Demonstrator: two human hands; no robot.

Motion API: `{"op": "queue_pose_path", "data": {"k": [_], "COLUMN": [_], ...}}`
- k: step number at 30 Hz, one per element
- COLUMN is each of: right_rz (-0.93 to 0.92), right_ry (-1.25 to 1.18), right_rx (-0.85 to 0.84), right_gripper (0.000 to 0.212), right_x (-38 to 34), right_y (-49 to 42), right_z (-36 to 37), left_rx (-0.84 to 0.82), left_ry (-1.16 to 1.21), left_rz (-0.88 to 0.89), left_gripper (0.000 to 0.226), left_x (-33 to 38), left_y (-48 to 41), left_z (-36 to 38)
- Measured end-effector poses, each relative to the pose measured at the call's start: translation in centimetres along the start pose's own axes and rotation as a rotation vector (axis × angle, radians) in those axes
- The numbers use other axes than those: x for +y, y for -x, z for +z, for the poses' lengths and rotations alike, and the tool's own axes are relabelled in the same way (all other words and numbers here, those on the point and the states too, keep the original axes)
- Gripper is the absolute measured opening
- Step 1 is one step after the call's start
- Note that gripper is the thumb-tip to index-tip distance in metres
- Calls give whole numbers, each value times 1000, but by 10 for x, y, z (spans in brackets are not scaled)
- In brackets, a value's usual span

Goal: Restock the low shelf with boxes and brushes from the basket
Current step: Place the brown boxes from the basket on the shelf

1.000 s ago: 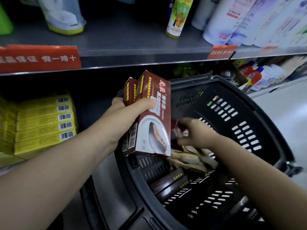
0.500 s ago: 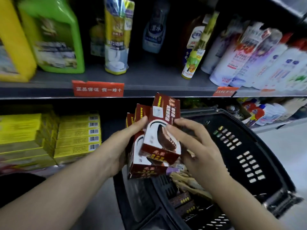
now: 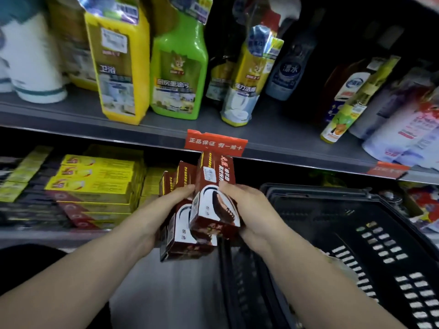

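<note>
Both my hands hold a bunch of dark red shoe-polish boxes (image 3: pixel 209 203) in front of the low shelf (image 3: pixel 47 236). My left hand (image 3: pixel 164 210) grips the rear boxes from the left, thumb on top. My right hand (image 3: pixel 247 210) grips the front box from the right, fingers curled round its edge. The black plastic basket (image 3: pixel 356 233) stands to the right below my hands; its contents are hidden in this frame.
The low shelf holds stacks of yellow boxes (image 3: pixel 95 184) at the left. Above it, the upper shelf (image 3: pixel 142 129) carries yellow, green and white cleaner bottles and a red price tag (image 3: pixel 215 143). Grey floor lies below my hands.
My right hand left the basket and joined the left on the boxes. The boxes rose toward the shelf and the view tilted up and left, so the basket's inside went out of sight.
</note>
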State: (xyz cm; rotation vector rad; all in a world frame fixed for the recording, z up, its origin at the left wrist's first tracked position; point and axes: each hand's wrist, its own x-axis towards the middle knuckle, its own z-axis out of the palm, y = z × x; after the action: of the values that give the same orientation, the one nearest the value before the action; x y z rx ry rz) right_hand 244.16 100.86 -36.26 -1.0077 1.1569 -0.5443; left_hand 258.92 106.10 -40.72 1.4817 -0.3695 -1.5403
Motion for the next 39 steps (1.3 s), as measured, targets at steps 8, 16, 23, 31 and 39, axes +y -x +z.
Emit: {"op": "queue_pose_path", "data": {"k": [8,16,23,31,39], "right_rz": [294,367,409,28,-26], "right_ry": [158,269,673,1762,1629], "right_rx": [48,73,20,-211,-338], "right_gripper": [25,22,11,62,63], "right_x": [6,32,48,60,93], "right_y": [-73,-77,-71,-179,-201], "right_z": [-2,-34,-59,-61,-54], "left_rx": [143,188,287,275,237], "left_ry": [-55,-37,-93,-15,-26], "left_rz": [-109,-77,-6,-44,-84], "left_gripper": [46,87,74,72,71], "left_x": [-29,-29,-31,-31,-30], "left_y": [-38,-48,-67,-76,-87], "left_z": [-23,-43,-50,-56,-56]}}
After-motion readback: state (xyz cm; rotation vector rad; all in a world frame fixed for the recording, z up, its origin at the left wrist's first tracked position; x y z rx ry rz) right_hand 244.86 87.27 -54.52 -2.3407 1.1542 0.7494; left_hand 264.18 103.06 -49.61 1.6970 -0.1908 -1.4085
